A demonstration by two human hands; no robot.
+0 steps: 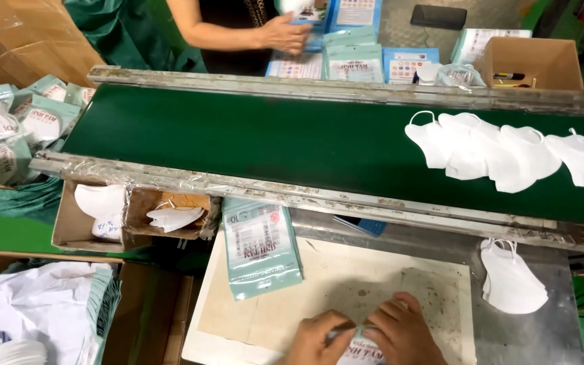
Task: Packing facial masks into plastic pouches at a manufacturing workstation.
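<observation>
Your left hand and right hand both pinch a mask pouch, mostly hidden, cropped by frame bottom.

Both hands, left hand and right hand, press a teal pouch onto the desk. White masks lie on the green belt.

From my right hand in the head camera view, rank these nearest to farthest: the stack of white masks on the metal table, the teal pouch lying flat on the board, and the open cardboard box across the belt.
Measured from the right hand:
1. Stack of white masks, just to its right on the metal table.
2. Teal pouch, up and to the left on the board.
3. Open cardboard box, far side of the belt, top right.
</observation>
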